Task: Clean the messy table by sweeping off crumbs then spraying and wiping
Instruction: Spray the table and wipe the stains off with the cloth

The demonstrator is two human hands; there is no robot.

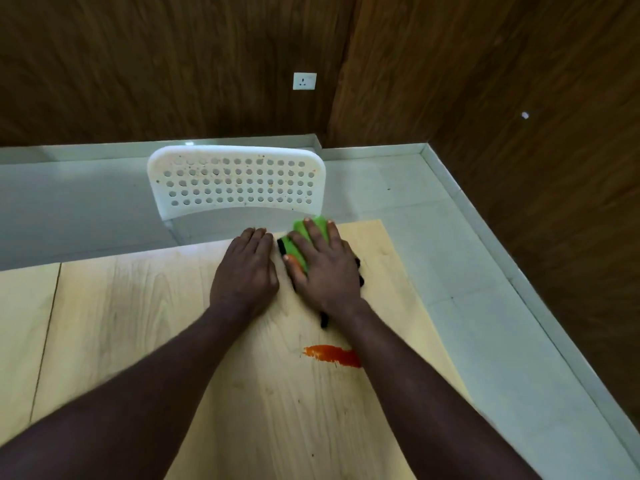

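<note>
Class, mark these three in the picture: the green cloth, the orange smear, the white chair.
green cloth (319,225): head view, far end between fingers.
orange smear (330,355): head view, its middle.
white chair (235,152): head view, backrest's top rim.

Dark brown wood-panelled walls (173,64) carrying a white wall socket (304,81) meet a pale tiled floor (398,202) edged by white skirting (86,154), where a white perforated plastic chair (235,181) stands.

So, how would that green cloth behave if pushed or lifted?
Probably floppy: the green cloth bunches under the right hand, a black edge trailing by the wrist. Likely light; should slide easily on the smooth table.
</note>
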